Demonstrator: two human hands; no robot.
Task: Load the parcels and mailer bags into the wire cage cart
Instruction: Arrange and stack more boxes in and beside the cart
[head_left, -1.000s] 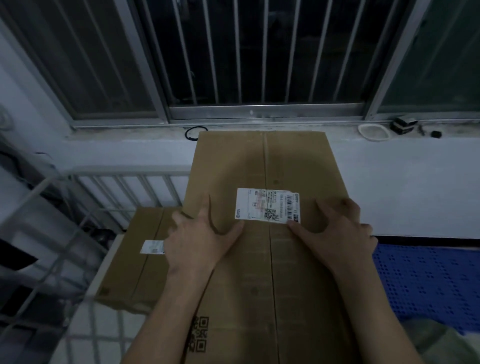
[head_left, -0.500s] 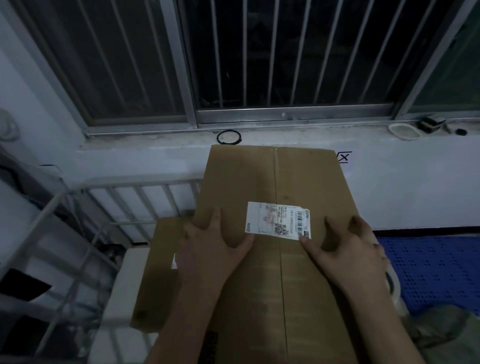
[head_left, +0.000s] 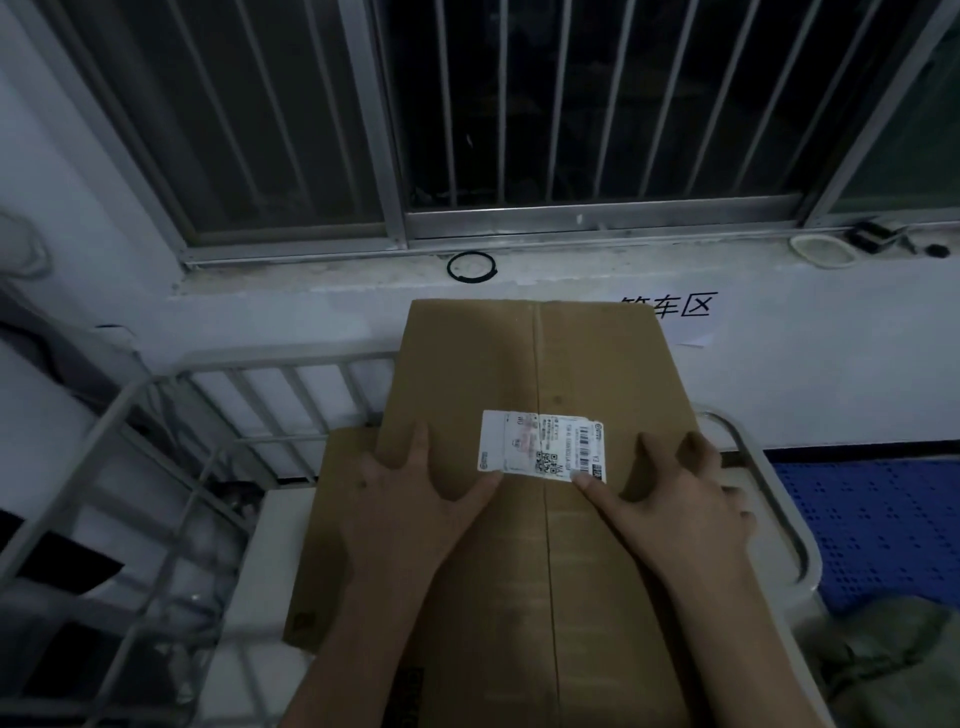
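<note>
A long brown cardboard parcel (head_left: 530, 374) with a white shipping label (head_left: 540, 448) lies lengthwise in front of me, over the white wire cage cart (head_left: 156, 467). My left hand (head_left: 410, 499) rests flat on its top, left of the label, fingers spread. On the other side of the label my right hand (head_left: 675, 504) presses down with straight fingers, the thumb touching the label's corner. Under the parcel, a second brown box (head_left: 332, 545) sits lower inside the cart, mostly covered.
A white wall and a barred window sill (head_left: 571, 280) stand just beyond the parcel's far end. A black ring (head_left: 471, 266) and a white dish (head_left: 822, 250) lie on the sill. Blue perforated flooring (head_left: 872, 514) is at the right.
The parcel has slid lower and further over the cart, covering more of the box beneath and its label. Both hands stay flat on top.
</note>
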